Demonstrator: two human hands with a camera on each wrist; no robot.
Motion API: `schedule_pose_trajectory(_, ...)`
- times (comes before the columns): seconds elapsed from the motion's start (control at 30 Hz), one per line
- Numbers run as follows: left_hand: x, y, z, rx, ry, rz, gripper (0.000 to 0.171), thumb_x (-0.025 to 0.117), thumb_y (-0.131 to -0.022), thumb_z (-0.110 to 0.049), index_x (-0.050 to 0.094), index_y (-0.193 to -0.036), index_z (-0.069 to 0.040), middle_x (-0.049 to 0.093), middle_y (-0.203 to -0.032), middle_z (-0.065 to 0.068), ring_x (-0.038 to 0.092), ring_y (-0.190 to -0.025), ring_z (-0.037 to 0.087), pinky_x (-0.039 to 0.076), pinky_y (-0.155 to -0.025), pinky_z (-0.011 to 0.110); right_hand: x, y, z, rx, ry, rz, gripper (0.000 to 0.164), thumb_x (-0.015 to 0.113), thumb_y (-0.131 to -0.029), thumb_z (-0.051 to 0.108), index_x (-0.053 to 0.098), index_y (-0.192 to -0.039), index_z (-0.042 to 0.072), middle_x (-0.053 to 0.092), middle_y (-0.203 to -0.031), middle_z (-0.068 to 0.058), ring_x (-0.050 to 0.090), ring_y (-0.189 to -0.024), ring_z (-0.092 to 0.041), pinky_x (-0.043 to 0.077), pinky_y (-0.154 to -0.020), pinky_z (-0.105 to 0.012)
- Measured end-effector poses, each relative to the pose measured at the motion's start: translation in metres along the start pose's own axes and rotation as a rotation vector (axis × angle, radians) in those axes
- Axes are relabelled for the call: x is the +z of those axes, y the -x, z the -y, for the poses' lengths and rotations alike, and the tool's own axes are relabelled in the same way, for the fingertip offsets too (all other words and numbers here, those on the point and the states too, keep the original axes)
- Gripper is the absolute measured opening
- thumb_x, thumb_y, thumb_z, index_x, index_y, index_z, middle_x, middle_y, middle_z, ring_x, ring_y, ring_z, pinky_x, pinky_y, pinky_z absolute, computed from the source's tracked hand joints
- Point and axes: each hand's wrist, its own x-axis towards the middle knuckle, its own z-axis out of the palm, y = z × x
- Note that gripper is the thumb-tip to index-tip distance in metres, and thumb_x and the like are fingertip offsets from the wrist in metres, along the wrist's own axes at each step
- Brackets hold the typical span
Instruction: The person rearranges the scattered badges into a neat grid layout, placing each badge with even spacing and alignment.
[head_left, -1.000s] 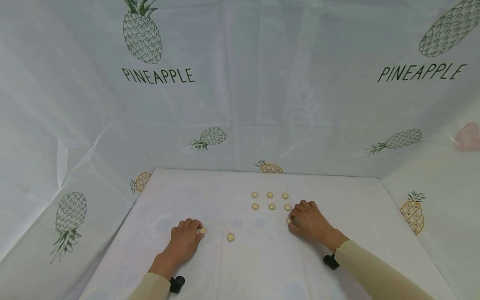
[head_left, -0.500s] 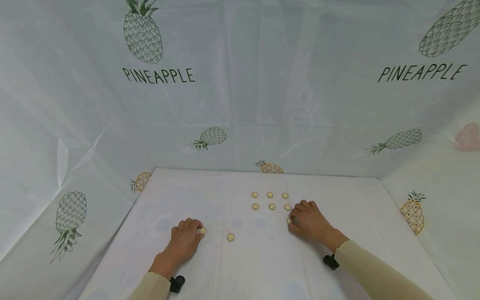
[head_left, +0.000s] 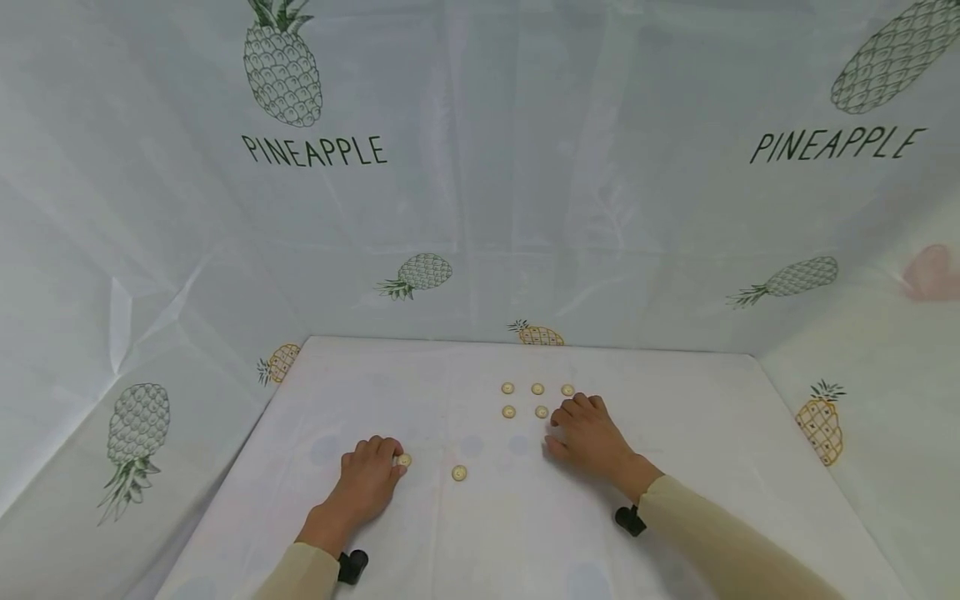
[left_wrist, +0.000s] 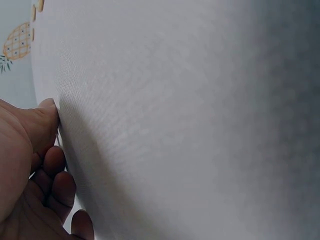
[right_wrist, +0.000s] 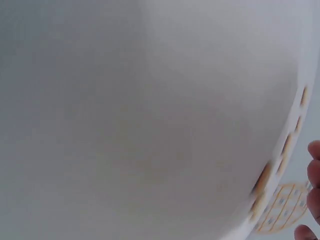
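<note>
My left hand (head_left: 367, 479) rests on the table at the left, its thumb and index finger pinching a small round pale-yellow disc (head_left: 404, 460) with a raised rim. That disc is hidden in the left wrist view. To its right a lone disc (head_left: 459, 473) lies flat. Farther back, several matching discs (head_left: 537, 389) lie in rows. My right hand (head_left: 591, 440) hovers beside these rows, fingers loosely bent, with nothing visible between thumb and fingers. It covers the places of some discs in the head view. In the right wrist view its fingertips (right_wrist: 314, 175) stand apart from the discs (right_wrist: 262, 177).
A white cloth covers the table (head_left: 465, 542), whose back edge meets a hanging curtain (head_left: 525, 208) printed with pineapples. More curtain closes off both sides. A small black camera sits on each wrist (head_left: 352, 567).
My right hand has let go of the disc it was holding and moved left, now hiding that disc and its neighbour. My left hand keeps its hold and place.
</note>
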Motion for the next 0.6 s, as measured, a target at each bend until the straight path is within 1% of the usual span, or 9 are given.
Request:
schedule_pose_trajectory(0.1, 0.0, 0.0, 0.0, 0.0, 0.006, 0.001, 0.021, 0.074, -0.099, -0.019, 0.061, -0.114, -0.012, 0.059, -0.105, 0.004, 0.052, -0.096, 0.023, 0.044, -0.087, 0.054, 0.002, -0.012, 0.018, -0.009, -0.011, 0.001, 0.027, 0.072, -0.096, 0.04, 0.073, -0.102, 0.013, 0.067, -0.1, -0.001, 0.051, -0.098, -0.023, 0.041, -0.094, -0.048)
schedule_pose_trajectory(0.17, -0.001, 0.0, 0.0, -0.003, 0.009, 0.002, 0.02, 0.074, -0.099, -0.019, 0.062, -0.114, -0.012, 0.059, -0.104, 0.004, 0.052, -0.096, 0.023, 0.044, -0.088, 0.054, 0.003, -0.02, 0.03, -0.031, -0.026, -0.013, 0.028, 0.072, -0.096, 0.04, 0.073, -0.103, 0.013, 0.067, -0.1, -0.001, 0.051, -0.097, -0.022, 0.041, -0.094, -0.047)
schedule_pose_trajectory(0.33, -0.001, 0.001, 0.001, -0.006, 0.011, 0.003, 0.02, 0.075, -0.099, -0.018, 0.061, -0.113, -0.012, 0.059, -0.104, 0.003, 0.052, -0.095, 0.023, 0.044, -0.088, 0.054, 0.008, -0.033, 0.061, -0.129, -0.036, -0.059, 0.028, 0.074, -0.095, 0.042, 0.072, -0.104, 0.016, 0.065, -0.1, 0.001, 0.051, -0.095, -0.02, 0.042, -0.09, -0.043)
schedule_pose_trajectory(0.43, -0.001, 0.001, 0.001, -0.008, 0.014, 0.002, 0.02, 0.075, -0.099, -0.018, 0.062, -0.113, -0.012, 0.059, -0.104, 0.003, 0.052, -0.096, 0.023, 0.044, -0.087, 0.053, 0.011, -0.038, 0.079, -0.176, -0.024, -0.043, 0.029, 0.071, -0.097, 0.045, 0.071, -0.105, 0.017, 0.064, -0.101, 0.002, 0.051, -0.094, -0.019, 0.041, -0.089, -0.041)
schedule_pose_trajectory(0.6, -0.001, 0.0, 0.0, -0.004, 0.017, 0.0, 0.02, 0.075, -0.099, -0.018, 0.061, -0.113, -0.012, 0.059, -0.105, 0.004, 0.052, -0.096, 0.023, 0.044, -0.087, 0.053, 0.014, -0.045, 0.105, -0.212, -0.011, 0.01, 0.033, 0.067, -0.099, 0.05, 0.071, -0.109, 0.019, 0.062, -0.103, 0.004, 0.049, -0.095, -0.018, 0.039, -0.091, -0.039)
